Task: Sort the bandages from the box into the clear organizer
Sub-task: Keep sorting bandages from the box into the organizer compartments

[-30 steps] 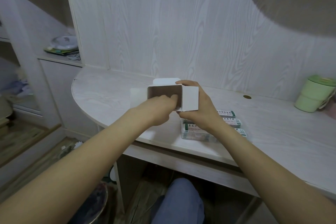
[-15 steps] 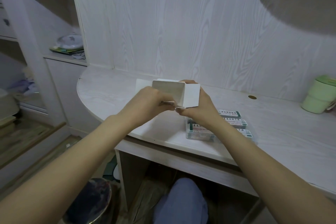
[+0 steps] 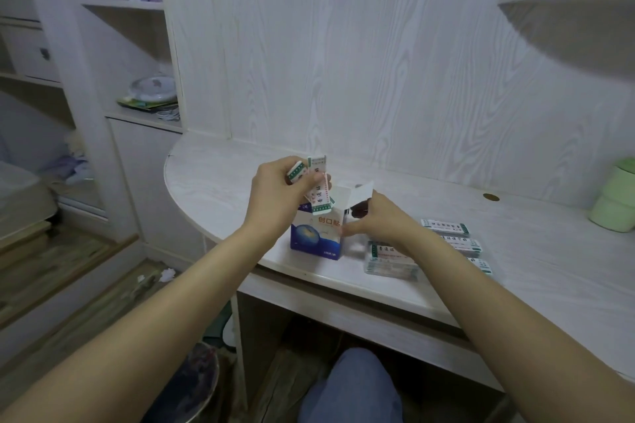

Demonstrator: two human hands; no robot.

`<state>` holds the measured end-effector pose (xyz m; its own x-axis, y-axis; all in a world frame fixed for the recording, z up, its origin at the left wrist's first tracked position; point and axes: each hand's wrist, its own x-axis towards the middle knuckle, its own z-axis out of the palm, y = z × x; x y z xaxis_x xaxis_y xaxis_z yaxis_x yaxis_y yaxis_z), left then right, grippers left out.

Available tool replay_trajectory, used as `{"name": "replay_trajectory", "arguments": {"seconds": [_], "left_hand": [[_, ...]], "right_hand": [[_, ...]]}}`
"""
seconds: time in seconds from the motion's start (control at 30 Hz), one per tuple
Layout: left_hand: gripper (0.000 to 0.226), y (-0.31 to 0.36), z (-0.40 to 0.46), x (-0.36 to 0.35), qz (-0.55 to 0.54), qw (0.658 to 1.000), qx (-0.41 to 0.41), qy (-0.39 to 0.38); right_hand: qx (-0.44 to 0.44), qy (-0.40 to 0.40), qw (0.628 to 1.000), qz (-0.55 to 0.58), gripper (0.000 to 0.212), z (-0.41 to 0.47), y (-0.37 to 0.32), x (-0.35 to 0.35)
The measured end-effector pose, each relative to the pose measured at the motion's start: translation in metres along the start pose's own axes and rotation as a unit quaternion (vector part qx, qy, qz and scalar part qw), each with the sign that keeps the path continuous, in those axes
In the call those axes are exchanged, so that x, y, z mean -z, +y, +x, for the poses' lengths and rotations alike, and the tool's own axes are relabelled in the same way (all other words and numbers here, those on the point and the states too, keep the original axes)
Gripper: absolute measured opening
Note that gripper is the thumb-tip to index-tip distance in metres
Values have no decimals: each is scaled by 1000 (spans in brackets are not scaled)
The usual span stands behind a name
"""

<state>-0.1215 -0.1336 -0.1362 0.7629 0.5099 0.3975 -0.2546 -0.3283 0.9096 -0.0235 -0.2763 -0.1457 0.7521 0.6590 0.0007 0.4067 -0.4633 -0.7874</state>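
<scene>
left hand (image 3: 280,194) grips bandages (image 3: 318,184) above box (image 3: 316,233) | right hand (image 3: 378,220) pinches box, near desk's front edge (image 3: 343,280) | organizer (image 3: 391,259) just beside

One box (image 3: 316,233), one organizer (image 3: 391,259) (clear), two hands.

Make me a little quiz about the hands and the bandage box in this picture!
1. True or false: the box stands upright on the desk.
2. Which hand holds the bandages? A. left hand B. right hand
3. Fill in: the clear organizer lies to the ____ of the box.

Key: 1 true. 2 A; the right hand steadies the box. 3 right.
</scene>
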Motion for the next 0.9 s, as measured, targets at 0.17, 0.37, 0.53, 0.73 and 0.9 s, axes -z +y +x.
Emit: {"name": "replay_trajectory", "arguments": {"seconds": [0.17, 0.37, 0.53, 0.73, 0.9], "left_hand": [[13, 9, -5, -13, -113, 991, 66, 2], [9, 24, -21, -50, -194, 978, 63, -36], [17, 30, -30, -73, -174, 978, 74, -84], [7, 34, -34, -92, -88, 988, 81, -102], [25, 33, -33, -113, 0, 982, 78, -169]], "right_hand": [[-30, 155, 987, 20, 84, -27, -2, 18], [66, 183, 976, 100, 28, -54, -9, 28], [83, 212, 967, 111, 13, -72, 4, 47], [67, 229, 968, 76, 11, -91, 35, 73], [65, 259, 963, 46, 21, -99, 58, 92]]}}
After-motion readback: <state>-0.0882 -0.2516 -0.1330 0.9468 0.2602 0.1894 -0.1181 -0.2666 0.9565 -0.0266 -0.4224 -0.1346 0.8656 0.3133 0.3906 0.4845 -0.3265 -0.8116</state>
